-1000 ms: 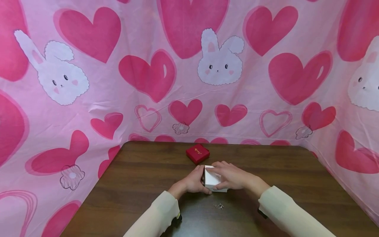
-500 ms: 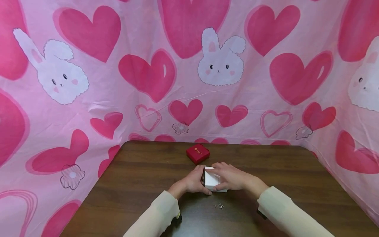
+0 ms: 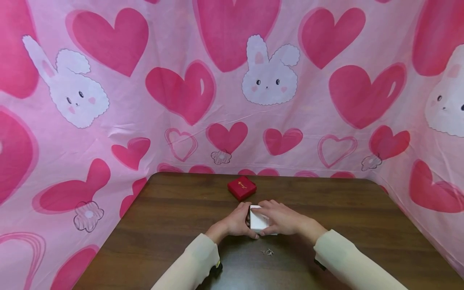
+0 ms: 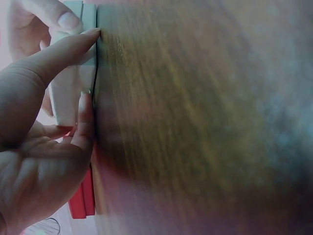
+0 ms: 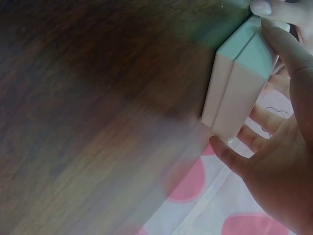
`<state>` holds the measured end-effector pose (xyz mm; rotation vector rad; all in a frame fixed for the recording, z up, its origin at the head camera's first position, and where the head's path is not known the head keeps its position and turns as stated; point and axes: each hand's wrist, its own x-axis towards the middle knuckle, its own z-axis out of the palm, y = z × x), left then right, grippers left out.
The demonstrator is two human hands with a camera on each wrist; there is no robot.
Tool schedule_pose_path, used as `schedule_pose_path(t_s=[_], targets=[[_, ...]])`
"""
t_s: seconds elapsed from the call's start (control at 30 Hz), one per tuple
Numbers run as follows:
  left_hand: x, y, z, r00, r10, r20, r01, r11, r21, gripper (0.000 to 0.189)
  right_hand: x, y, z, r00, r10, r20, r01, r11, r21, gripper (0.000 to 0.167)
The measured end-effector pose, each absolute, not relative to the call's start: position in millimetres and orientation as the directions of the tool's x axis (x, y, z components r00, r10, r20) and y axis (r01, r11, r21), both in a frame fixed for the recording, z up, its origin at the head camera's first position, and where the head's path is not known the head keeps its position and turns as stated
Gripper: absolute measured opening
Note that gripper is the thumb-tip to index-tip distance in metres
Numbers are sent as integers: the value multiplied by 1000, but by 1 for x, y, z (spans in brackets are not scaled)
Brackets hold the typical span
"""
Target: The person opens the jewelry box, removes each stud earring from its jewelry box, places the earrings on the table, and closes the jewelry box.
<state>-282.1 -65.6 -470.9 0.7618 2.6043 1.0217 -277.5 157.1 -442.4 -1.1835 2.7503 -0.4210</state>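
Observation:
A small white box stands on the table between both hands. In the right wrist view the white box shows a seam along its side, between a deeper upper part and a shallower lower part. My left hand holds its left end, thumb on the near side and fingers at the far side. At its right end my right hand grips the upper part between thumb and fingers, covering much of the top. Several tiny silvery pieces lie on the table in front; their kind is too small to tell.
A closed red box with gold lettering sits behind the white one, near the far edge of the brown wooden table. Pink cloth with hearts and rabbits hangs around the back and sides.
The white box's top sits slightly lower than a second ago, and my right hand has come down a little with it. My left hand has hardly moved.

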Motion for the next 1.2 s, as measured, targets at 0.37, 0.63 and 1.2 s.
schedule_pose_path(t_s=[0.37, 0.63, 1.2], targets=[[-283, -65, -471, -836, 548, -30, 382, 621, 684, 97, -279, 157, -445, -692, -722, 10, -690, 657, -304, 80], [-284, -67, -470, -832, 554, -34, 392, 630, 670, 95, -281, 157, -449, -689, -725, 14, -698, 657, -285, 85], [-285, -74, -463, -846, 528, -68, 337, 630, 700, 106, -274, 169, -438, -712, -700, 57, -664, 644, -379, 80]])
